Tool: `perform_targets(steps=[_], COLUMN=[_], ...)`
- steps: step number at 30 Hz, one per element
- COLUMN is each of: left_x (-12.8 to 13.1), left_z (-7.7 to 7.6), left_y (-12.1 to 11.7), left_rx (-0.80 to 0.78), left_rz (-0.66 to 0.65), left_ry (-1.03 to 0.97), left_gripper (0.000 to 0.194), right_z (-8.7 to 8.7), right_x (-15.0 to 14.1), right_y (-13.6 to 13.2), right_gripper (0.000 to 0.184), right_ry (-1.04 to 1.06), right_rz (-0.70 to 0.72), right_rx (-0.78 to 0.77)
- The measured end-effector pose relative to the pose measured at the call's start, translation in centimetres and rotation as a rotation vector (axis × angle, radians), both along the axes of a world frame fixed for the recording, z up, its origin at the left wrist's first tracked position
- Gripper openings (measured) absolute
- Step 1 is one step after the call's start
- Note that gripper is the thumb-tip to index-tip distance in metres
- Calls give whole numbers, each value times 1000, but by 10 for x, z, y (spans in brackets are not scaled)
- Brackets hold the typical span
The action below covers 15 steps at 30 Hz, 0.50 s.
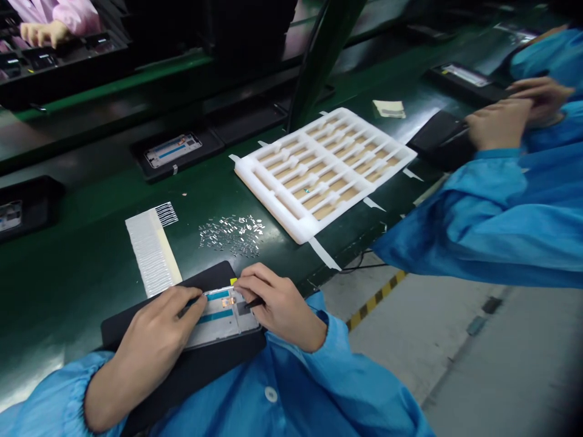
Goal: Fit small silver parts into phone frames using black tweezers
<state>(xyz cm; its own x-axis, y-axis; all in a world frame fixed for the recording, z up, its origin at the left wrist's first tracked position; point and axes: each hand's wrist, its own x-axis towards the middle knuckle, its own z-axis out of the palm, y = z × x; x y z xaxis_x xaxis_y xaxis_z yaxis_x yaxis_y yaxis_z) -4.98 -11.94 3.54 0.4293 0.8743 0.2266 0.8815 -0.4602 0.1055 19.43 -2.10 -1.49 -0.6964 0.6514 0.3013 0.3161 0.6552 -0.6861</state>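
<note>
A silvery phone frame (217, 331) with blue strips and a copper-coloured part lies on a black tray (122, 331) in front of me. My left hand (157, 334) grips the frame's left end, thumb and index finger close together by the upper edge. Over the frame's right end, my right hand (280, 303) is closed around a slim black tool (255, 303), mostly hidden by the fingers. The right fingertips are at the frame's upper right corner, next to a yellow tab (234, 281). Whether they also pinch a small part there, I cannot tell.
Beyond the tray are scattered small metal pieces (232, 235) and a white card of strips (152, 252). A white slotted rack (296, 233) is taped to the green bench (91, 261). Another black tray (214, 141) holds a phone frame. A co-worker's hands (501, 121) are at right.
</note>
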Motion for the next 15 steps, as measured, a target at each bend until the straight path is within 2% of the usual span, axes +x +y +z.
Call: perform_targets(steps=[10,15], left_x=[9,9], left_z=[-7,-6], left_y=[4,6], left_rx=[109,94], left_rz=[-70,-73], left_ry=[57,48], left_gripper=[37,37], right_z=[17,26], right_x=[-3,-10], right_y=[0,-22], right_gripper=[30,26], right_ry=[-180,-331], right_rz=[14,-57], right_rx=[196,379])
